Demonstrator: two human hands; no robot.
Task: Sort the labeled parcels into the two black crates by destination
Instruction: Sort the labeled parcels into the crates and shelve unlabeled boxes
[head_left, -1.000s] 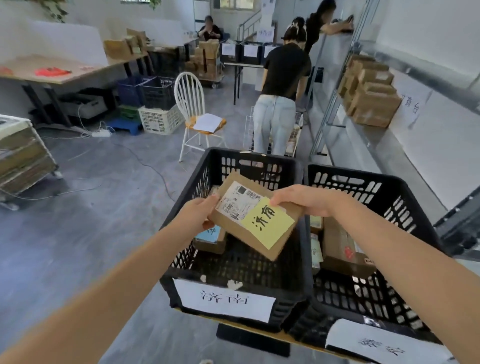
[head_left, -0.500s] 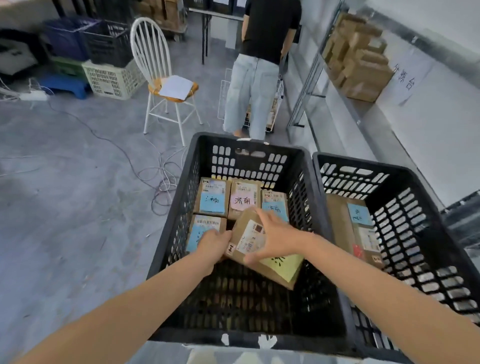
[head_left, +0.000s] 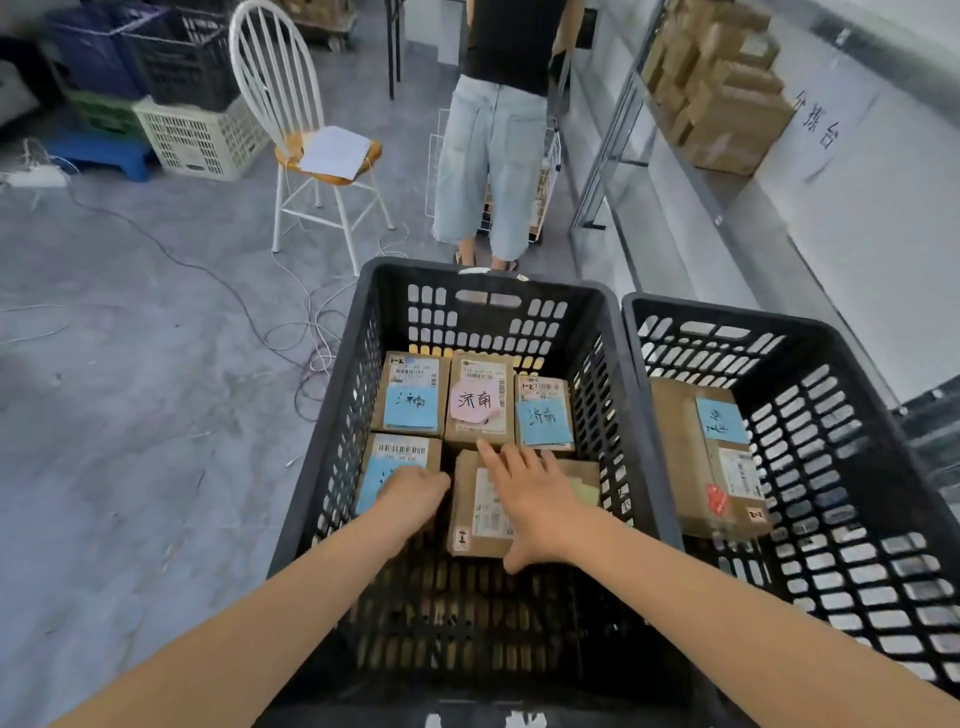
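Lowered from rim height a second ago, the parcel (head_left: 480, 512) now lies flat on the floor of the left crate (head_left: 483, 275). It forms a second row with a blue-noted parcel (head_left: 400, 452) just beside it, and sits close against the back row (head_left: 478, 400) of three.

Head view. The right hand (head_left: 535, 499) rests on the parcel's top, fingers straight and spread, thumb over the near edge; it presses rather than grips. The left hand (head_left: 413, 499) sits at the parcel's left edge with fingers curled. The tips are hidden, so whether they hold the edge cannot be told. The yellow note (head_left: 588, 493) shows only as a pale corner past the right hand. The right crate (head_left: 727, 317) holds one larger box (head_left: 675, 457), well apart from both hands.

Judgement: this parcel is as good as sorted, since the pink note behind it carries the same characters that its yellow note showed earlier. Only letting go and fetching the next parcel remain.
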